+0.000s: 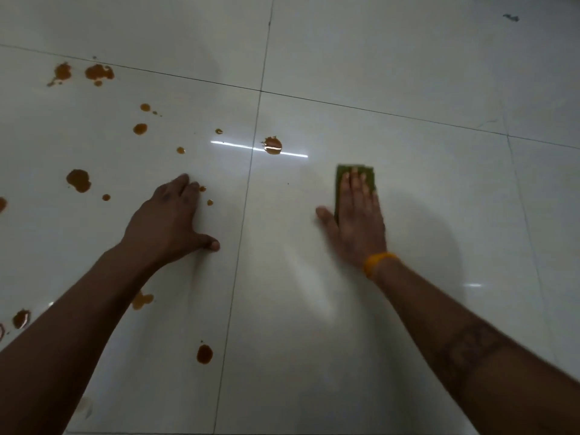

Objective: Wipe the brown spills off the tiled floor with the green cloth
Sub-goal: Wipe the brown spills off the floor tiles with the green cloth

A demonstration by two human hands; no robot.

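The right hand (356,219) lay flat on the green cloth (354,178), fingers straight and pressing it to the tiled floor (408,89) right of centre in the frame; nothing was grasped. The left hand (171,216) rested on the tile left of centre with its fingers spread, bracing, also grasping nothing. The cloth sat on a tile that appeared clean, while the brown spills (78,180) lay mostly across the left half of the frame, with one larger drop (272,145) just above and left of the cloth. The main risk was judged to be contamination by the bracing hand: two small drops (206,195) lay just beside its fingertips, and any shift of that hand could smear them. A further hazard was a forearm dragging through the drops at lower left (204,354). A flat, ungripped cloth could also slip out from under the palm during a long stroke, or spread liquid rather than lift it.
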